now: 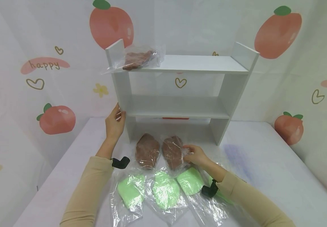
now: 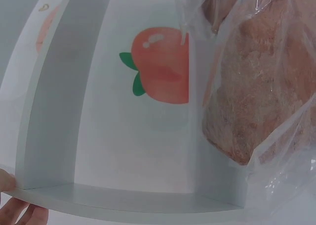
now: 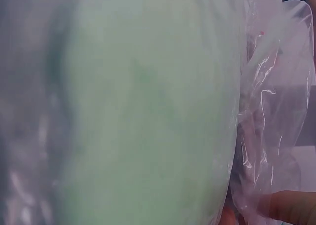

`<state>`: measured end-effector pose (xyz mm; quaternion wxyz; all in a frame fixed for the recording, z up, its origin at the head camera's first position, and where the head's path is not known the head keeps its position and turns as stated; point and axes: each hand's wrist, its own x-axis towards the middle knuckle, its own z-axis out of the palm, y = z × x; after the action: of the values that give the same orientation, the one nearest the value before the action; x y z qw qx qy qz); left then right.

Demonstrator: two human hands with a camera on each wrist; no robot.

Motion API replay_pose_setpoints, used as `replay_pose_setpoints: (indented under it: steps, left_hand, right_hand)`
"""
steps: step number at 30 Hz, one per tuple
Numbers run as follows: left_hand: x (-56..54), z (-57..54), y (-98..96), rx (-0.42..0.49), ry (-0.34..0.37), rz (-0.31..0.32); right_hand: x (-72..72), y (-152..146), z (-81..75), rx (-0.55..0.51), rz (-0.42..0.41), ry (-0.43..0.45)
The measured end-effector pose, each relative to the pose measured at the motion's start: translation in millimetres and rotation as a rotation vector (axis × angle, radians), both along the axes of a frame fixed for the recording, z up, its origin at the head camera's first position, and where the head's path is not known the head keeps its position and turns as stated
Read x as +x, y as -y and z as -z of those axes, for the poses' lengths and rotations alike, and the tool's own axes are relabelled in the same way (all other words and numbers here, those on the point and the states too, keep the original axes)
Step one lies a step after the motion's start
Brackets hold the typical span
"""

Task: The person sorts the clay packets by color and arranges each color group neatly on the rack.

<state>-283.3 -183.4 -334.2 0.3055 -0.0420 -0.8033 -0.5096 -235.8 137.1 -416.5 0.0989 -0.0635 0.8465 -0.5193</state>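
My left hand (image 1: pixel 115 124) holds the left side panel of a white shelf unit (image 1: pixel 180 116), thumb in front and fingers behind. In the left wrist view, fingertips (image 2: pixel 23 212) wrap that panel's edge. The right hand (image 1: pixel 196 155) pinches the right edge of a clear plastic bag around a flat brown lump (image 1: pixel 172 153). A second bagged brown lump (image 1: pixel 147 151) lies to its left. Thumb and finger (image 3: pixel 292 207) show on crinkled plastic in the right wrist view, where a blurred bagged green lump (image 3: pixel 148 111) fills most of the picture.
Several bagged light-green lumps (image 1: pixel 166 190) lie in a row nearer me, one partly under the right forearm. Another bagged brown lump (image 1: pixel 136 60) sits on the left end of the top shelf, its plastic hanging over the edge. A patterned cloth (image 1: pixel 180 28) hangs behind.
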Motion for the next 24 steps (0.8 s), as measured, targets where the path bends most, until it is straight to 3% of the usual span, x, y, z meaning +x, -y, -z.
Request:
replay_pose_setpoints:
  steps: [13, 24]
  left_hand:
    - [0.4, -1.1, -0.8, 0.001, -0.012, -0.003]
    - [0.0, -0.5, -0.4, -0.008, -0.025, -0.010]
  right_hand:
    - [0.3, 1.0, 0.5, -0.093, 0.030, 0.048]
    - [2.5, -5.8, -7.6, -0.165, -0.004, 0.055]
